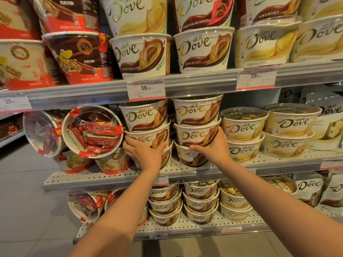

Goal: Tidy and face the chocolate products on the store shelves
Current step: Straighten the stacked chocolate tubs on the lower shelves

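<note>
Perforated metal shelf (pixel 111 178) under stacked Dove tubs (pixel 198 156) and tipped wafer tubs (pixel 92 130).

Cream Dove tubs (pixel 196 134) swirled chocolate brown with gold lettering under my hands, paler yellow-swirled tubs (pixel 245 127) toward the shelf's right end, red-and-white wafer tubs (pixel 92 131) toward its left, grey perforated shelf (pixel 115 178).

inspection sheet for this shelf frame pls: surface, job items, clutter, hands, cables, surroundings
Surface: perforated metal middle shelf, price tags on the rails.
Job's things: two stacks of brown Dove tubs; left stack, right stack, logos facing out.
Clutter: wafer tubs tipped on their sides, clear lids facing out.
Grippers: left hand grips the left stack's lower tubs; right hand grips the right stack's.
Cables: nothing seen.
Surroundings: cream Dove tubs to the right, stocked shelves above and below, grey tiled floor.
</note>
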Motion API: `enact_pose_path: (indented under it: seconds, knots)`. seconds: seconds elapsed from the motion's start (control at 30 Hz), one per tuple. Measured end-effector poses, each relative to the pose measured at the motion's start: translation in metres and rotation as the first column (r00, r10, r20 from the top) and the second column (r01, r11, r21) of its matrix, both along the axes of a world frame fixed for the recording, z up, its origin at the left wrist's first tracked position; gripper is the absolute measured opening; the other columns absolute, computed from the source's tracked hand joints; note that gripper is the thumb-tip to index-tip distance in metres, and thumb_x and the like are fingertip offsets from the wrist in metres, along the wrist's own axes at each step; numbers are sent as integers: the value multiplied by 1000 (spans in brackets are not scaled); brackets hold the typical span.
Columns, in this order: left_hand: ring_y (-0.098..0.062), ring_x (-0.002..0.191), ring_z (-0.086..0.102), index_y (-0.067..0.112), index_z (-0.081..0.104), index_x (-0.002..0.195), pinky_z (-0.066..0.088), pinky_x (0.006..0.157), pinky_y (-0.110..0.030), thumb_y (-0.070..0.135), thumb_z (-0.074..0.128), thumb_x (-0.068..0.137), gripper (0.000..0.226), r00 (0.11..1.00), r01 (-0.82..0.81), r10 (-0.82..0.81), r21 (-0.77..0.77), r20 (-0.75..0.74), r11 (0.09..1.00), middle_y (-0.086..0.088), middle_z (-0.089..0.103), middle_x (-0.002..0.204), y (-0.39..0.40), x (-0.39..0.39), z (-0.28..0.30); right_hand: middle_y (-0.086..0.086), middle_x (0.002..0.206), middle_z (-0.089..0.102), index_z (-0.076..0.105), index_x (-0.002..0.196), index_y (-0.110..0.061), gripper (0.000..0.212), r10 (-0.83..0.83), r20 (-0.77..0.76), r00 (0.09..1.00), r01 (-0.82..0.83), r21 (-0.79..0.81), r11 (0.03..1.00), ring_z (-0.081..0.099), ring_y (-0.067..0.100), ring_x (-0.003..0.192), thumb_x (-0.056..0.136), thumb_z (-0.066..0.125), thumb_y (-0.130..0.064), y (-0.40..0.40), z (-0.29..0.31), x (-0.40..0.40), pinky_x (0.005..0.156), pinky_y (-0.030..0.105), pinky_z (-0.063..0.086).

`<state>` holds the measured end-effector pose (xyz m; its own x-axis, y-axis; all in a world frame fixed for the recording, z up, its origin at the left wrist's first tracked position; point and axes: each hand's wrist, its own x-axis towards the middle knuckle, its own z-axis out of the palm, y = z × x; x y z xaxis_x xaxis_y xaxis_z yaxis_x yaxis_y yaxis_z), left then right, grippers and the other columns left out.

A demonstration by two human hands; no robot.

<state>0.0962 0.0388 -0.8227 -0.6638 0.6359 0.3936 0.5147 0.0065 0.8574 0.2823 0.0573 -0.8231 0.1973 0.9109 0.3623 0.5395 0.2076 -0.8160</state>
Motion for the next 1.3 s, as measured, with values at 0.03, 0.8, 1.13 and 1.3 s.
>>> enact_pose_path:
  seconds: [0.03, 0.8, 1.13, 1.3]
  knots:
    - [-33, 137, 15, -2, 6, 145, 14, 113, -38, 42, 86, 54, 129, 1000, -9, 9, 3, 5, 1000, -21, 14, 149, 1, 1, 1, 4, 142, 39, 28, 140, -16, 112, 6, -11, 1000, -6, 15, 1000, 35, 22, 133, 49, 87, -46, 0, 0, 1, 108, 41, 34]
    - [-24, 130, 28, 4, 25, 138, 27, 109, -30, 28, 76, 75, 85, 983, 138, -99, 274, -153, 952, -13, 24, 141, -36, -4, 24, 7, 157, 11, -13, 148, -17, 142, 51, -84, 995, -40, 132, 990, 14, 24, 144, 52, 89, -40, 4, 65, -3, 116, 44, 19]
    - [-31, 137, 24, 6, 6, 148, 27, 112, -45, 36, 80, 70, 112, 976, 130, -99, 152, -195, 980, -16, 29, 149, -13, -27, 66, 9, 154, 23, -4, 149, -13, 144, 78, -90, 993, -73, 55, 996, 22, 27, 142, 44, 87, -50, 15, 58, 1, 114, 46, 26]
    - [-32, 138, 24, 7, 6, 148, 27, 112, -48, 34, 81, 69, 112, 982, 129, -104, 158, -159, 979, -15, 30, 149, -4, -27, 69, 7, 151, 30, 7, 148, -16, 141, 64, -76, 995, -60, 57, 997, 28, 26, 140, 38, 85, -57, 16, 57, 1, 112, 48, 31]
